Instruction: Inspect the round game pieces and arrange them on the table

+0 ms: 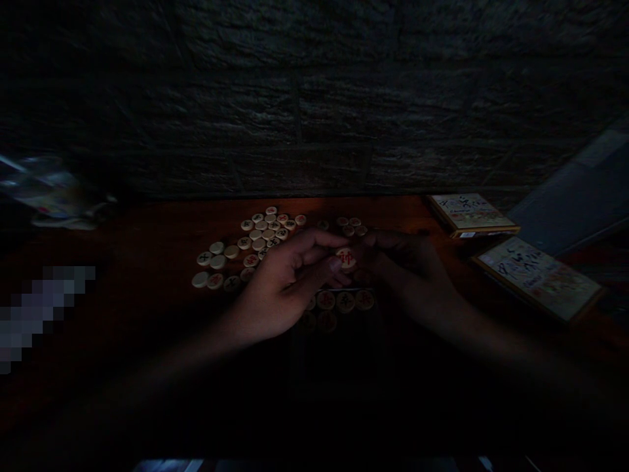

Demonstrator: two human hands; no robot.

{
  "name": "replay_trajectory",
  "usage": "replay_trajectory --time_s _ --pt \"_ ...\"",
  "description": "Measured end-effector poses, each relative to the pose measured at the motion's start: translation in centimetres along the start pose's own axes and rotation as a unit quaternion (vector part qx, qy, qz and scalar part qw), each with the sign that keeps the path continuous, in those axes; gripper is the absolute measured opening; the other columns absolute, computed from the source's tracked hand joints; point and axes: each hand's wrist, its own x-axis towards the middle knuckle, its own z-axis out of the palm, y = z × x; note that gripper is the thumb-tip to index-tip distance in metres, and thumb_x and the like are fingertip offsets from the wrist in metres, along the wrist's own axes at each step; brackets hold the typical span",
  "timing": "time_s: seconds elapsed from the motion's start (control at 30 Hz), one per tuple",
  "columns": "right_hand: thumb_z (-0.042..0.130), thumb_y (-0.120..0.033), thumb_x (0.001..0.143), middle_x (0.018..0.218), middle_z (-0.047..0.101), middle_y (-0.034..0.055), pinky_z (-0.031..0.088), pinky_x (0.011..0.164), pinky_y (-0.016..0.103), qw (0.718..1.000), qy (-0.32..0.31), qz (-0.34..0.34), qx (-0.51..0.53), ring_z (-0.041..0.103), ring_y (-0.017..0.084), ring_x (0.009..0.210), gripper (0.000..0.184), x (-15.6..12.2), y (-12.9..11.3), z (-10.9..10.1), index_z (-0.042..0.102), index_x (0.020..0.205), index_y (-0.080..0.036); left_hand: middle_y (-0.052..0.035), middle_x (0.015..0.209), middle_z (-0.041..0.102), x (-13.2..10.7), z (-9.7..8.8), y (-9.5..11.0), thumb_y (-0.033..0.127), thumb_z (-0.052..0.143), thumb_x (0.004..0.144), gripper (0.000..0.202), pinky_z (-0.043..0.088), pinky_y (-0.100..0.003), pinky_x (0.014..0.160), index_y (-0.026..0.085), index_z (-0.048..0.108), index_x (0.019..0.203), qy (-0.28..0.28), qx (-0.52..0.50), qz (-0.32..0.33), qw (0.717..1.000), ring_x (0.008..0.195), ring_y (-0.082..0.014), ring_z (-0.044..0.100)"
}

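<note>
Between my two hands is a round Chinese chess piece [345,257] with a red character facing up. My left hand [289,275] pinches its left side with thumb and fingers. The fingers of my right hand [407,265] are closed in at its right edge, though deep shadow blurs their tips. Below the hands, several chess pieces [345,301] lie in rows in a dark box [339,367], its outline barely visible. Left of my left hand spreads a loose group of pieces [268,234], some face up, some blank. A small cluster of pieces [348,222] sits behind the hands.
Two flat boxes with printed lids, a farther box [472,213] and a nearer box [538,276], lie at the right of the wooden table [162,229]. A clear plastic package [54,193] stands at the left. A dark stone-like wall [295,105] rises behind the table.
</note>
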Motion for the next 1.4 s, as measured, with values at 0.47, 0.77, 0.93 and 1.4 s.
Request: replay_trajectory --time_s 0.47,0.77,0.93,1.4 --pt "0.071 -0.025 0.090 0.076 0.073 0.0000 0.051 0.057 0.026 0.987 0.003 -0.100 -0.123 0.067 0.015 0.065 0.011 -0.8 0.7 0.0 0.073 0.080 -0.023 -0.0023 0.088 0.078 -0.3 0.5 0.2 0.030 0.070 0.097 0.012 0.063 -0.023 0.068 0.018 0.071 0.099 0.037 0.007 0.007 0.999 0.079 -0.0164 0.078" --pt "0.079 -0.047 0.086 0.071 0.075 0.0012 0.054 0.058 0.026 0.997 0.034 -0.047 -0.049 0.068 0.016 0.064 0.028 -0.5 0.4 0.5 0.075 0.074 -0.022 -0.0031 0.101 0.080 -1.1 0.4 0.4 0.025 0.067 0.099 0.015 0.063 -0.026 0.081 0.021 0.070 0.113 -0.002 0.032 0.018 0.999 0.090 -0.0172 0.079" --pt "0.080 -0.049 0.084 0.072 0.075 0.0008 0.057 0.063 0.026 1.000 0.019 -0.008 0.012 0.071 0.016 0.068 0.028 -0.5 0.2 0.6 0.075 0.076 -0.022 -0.0059 0.106 0.081 -1.0 0.5 0.5 0.023 0.072 0.096 0.020 0.063 -0.025 0.082 0.018 0.068 0.115 -0.003 -0.002 -0.002 1.000 0.094 -0.0187 0.079" --pt "0.089 -0.039 0.076 0.071 0.073 -0.0009 0.051 0.060 0.023 0.998 0.007 0.032 0.058 0.065 0.012 0.064 0.023 -0.2 0.3 0.3 0.076 0.074 -0.020 -0.0051 0.114 0.081 -1.0 0.4 0.1 0.021 0.069 0.098 0.027 0.063 -0.024 0.089 0.019 0.070 0.124 -0.017 0.006 0.037 0.999 0.097 -0.0169 0.079"
